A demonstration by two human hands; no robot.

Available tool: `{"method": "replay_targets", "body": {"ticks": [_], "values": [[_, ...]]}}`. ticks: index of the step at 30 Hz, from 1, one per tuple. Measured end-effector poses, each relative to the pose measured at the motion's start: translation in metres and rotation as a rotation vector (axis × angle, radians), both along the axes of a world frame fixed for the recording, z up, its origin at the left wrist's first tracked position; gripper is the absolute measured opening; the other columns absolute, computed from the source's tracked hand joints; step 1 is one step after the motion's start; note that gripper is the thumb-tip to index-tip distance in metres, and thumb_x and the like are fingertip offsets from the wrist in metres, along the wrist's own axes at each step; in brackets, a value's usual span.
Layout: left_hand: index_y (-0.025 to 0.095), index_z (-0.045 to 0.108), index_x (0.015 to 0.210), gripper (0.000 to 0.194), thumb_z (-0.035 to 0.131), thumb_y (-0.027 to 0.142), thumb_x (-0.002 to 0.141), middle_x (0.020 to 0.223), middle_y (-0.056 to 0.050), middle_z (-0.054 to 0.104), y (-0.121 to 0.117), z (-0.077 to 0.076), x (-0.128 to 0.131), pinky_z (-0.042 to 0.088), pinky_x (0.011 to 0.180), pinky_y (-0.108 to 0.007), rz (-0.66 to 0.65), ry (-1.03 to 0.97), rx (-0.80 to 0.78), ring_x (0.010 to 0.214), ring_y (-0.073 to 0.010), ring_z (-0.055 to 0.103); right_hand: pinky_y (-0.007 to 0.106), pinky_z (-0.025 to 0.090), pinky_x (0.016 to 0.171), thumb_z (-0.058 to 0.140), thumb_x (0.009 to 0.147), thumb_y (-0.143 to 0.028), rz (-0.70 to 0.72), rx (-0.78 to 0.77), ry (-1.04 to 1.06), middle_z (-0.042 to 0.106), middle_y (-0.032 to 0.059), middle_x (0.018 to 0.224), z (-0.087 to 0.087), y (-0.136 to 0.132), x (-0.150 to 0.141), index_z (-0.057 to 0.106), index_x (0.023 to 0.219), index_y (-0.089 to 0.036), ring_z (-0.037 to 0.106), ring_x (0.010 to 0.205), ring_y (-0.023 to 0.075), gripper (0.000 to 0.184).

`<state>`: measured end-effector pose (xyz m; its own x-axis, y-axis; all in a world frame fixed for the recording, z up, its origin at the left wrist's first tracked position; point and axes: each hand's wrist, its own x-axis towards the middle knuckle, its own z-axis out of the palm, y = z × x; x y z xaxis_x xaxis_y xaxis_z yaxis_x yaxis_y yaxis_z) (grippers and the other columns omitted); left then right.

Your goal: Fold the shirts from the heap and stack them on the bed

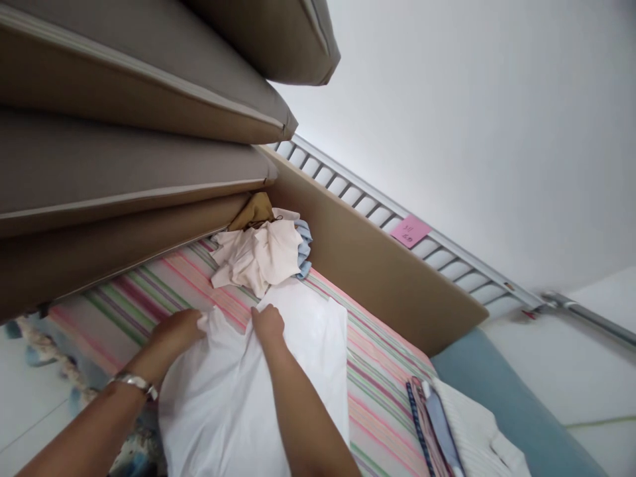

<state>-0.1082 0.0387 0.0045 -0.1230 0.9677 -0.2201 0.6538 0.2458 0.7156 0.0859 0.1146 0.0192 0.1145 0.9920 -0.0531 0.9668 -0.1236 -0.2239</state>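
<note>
1. Far left and upper left, thick grey-brown cushions (124,159) with pale piping fill the frame, stacked one above another.
2. Lower left, here's the left hand (185,328), fingers closed on the edge of a white cloth (223,397); a silvery band (134,381) circles that wrist.
3. Bottom centre, there's the white cloth itself, bunched at the top between the two hands and hanging loosely below, over a striped sheet (144,291) in pink, green and white.
4. Just right of that, the right hand (268,324), also gripping the cloth's edge, fingers curled shut! Flat white fabric (318,331) lies beside it; whether it's the same piece, I can't tell.
5. Centre, above the hands, a crumpled heap: pale pink cloth (263,255) in front, mustard cloth (254,211) behind, light blue cloth (304,248) at its right edge.
6. Right of centre, a tan board (368,245) slants down, a slatted rail (348,192) behind it. And there's writing! A pink note (411,230) on the rail carries dark handwriting in two lines, too small to read with certainty.
7. Lower right, folded clothes (472,417) sit near a blue surface (517,397), ribbed white outermost; far right, a metal pipe (596,321).
</note>
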Motion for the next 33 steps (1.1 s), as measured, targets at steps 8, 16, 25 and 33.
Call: {"method": "replay_targets", "body": {"ticks": [8,16,25,33], "values": [[0.015,0.060,0.080,0.033,0.069,0.043,0.064,0.068,0.003,0.057,-0.012,0.071,0.061,0.037,0.055,-0.020,-0.517,-1.039,-0.124,0.060,-0.0113,0.051,0.033,0.048,0.077,0.049,0.081,-0.023,-0.115,-0.029,-0.065,0.063,0.0205,0.105,-0.014,0.048,-0.005,0.056,0.108,-0.009,0.064,0.097,0.0254,0.031],[0.013,0.055,0.064,0.031,0.081,0.027,0.054,0.059,0.004,0.054,-0.012,0.072,0.105,0.035,0.049,-0.016,-0.656,-1.377,-0.310,0.051,-0.0057,0.048,0.032,0.047,0.076,0.043,0.085,-0.028,-0.058,-0.015,-0.064,0.066,0.0202,0.103,-0.009,0.070,-0.003,0.058,0.107,-0.009,0.063,0.098,0.0260,0.032],[0.012,0.059,0.066,0.033,0.085,0.026,0.050,0.065,-0.001,0.063,-0.020,0.087,0.140,0.043,0.059,-0.020,-0.645,-1.625,-0.389,0.056,-0.0094,0.057,0.026,0.042,0.070,0.048,0.078,-0.021,-0.071,0.074,0.063,0.069,0.0118,0.095,0.031,0.074,0.075,0.065,0.087,-0.015,0.063,0.090,0.0213,0.020],[0.012,0.061,0.067,0.036,0.085,0.031,0.048,0.069,0.001,0.062,-0.033,0.084,0.226,0.042,0.067,-0.023,-0.758,-1.600,-0.418,0.060,-0.0081,0.054,0.022,0.038,0.057,0.045,0.076,-0.031,-0.152,0.230,0.232,0.065,0.0021,0.070,0.037,0.046,0.185,0.059,0.067,-0.019,0.057,0.066,0.0151,0.021]]}}
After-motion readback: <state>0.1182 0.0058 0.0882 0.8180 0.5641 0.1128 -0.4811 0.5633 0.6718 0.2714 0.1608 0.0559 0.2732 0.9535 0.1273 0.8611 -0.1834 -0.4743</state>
